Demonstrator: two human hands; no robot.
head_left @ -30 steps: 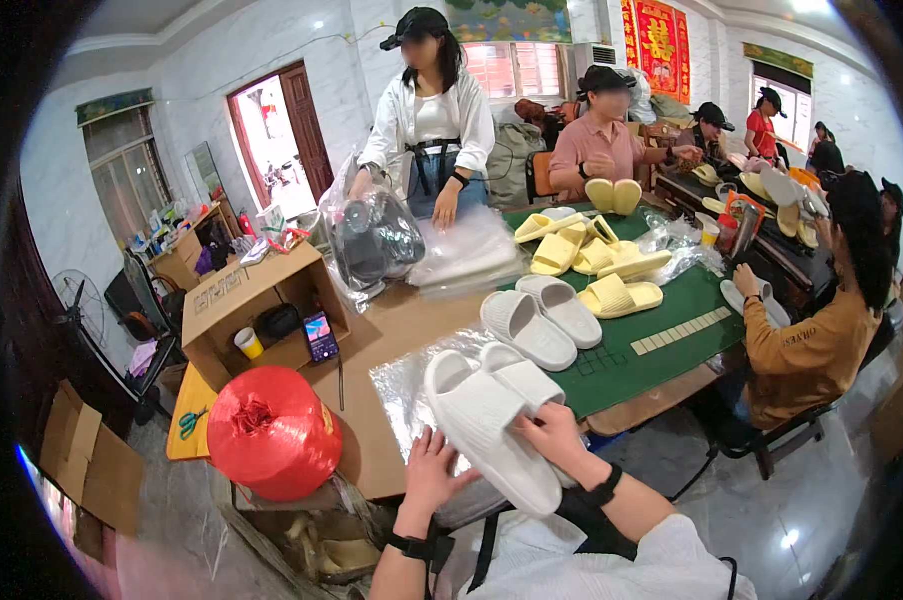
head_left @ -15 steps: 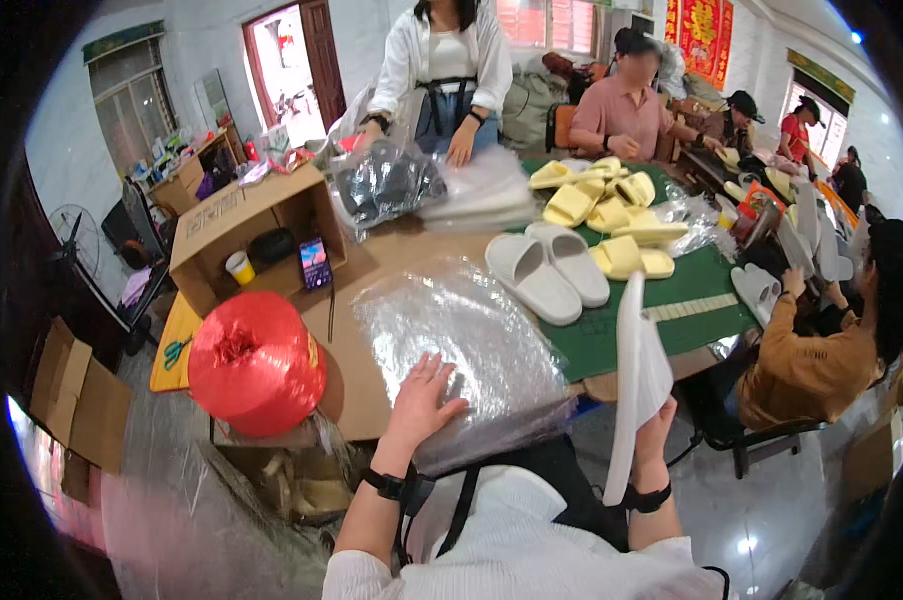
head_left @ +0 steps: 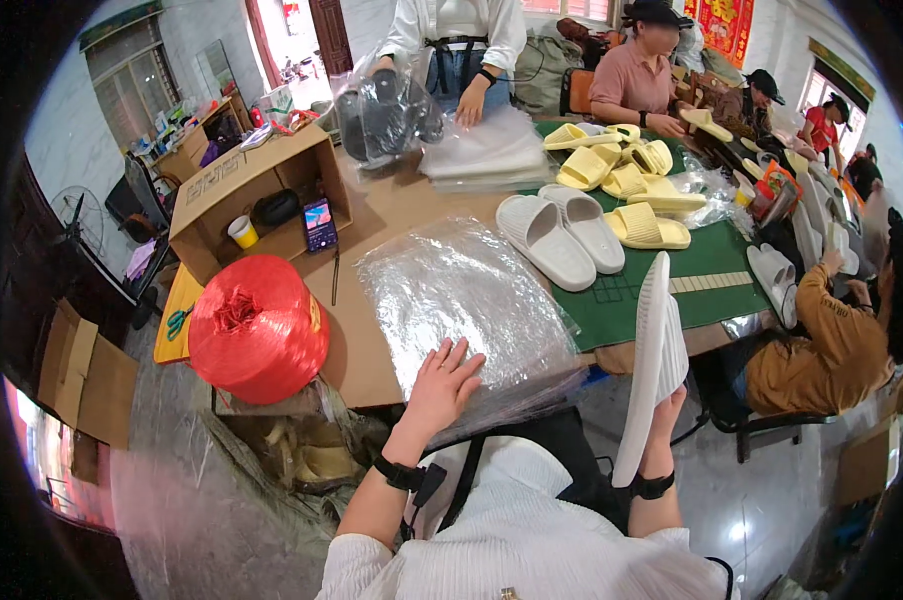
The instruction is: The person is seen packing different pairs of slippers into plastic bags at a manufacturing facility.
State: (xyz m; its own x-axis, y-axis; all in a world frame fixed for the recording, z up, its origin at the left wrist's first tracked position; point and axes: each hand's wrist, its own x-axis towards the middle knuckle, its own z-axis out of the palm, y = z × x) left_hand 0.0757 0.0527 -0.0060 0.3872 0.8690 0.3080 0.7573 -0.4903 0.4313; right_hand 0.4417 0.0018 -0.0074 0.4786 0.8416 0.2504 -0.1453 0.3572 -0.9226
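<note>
My left hand point(head_left: 442, 388) lies with fingers spread on a stack of clear plastic bags point(head_left: 462, 300) near the table's front edge. Upright in my right hand point(head_left: 664, 425) is a white slide slipper point(head_left: 650, 365), its ribbed strap turned to the right. Most of those fingers are hidden behind the slipper. Beyond the bags, a pair of pale grey slides point(head_left: 557, 238) rests on the green mat point(head_left: 627, 305). Several yellow slides point(head_left: 649, 226) are heaped past that pair.
On the left are a large red twine roll point(head_left: 257, 330), an open cardboard box point(head_left: 257, 190) with a paper cup point(head_left: 242, 233), and a phone point(head_left: 319, 226). Across the table, a co-worker handles a bag of dark slippers point(head_left: 387, 118). Another person in brown point(head_left: 822, 345) sits at right.
My left hand has shifted slightly right over the bags. The slipper stays in my right hand. The view has tilted down a little, and a seated co-worker has turned aside.
</note>
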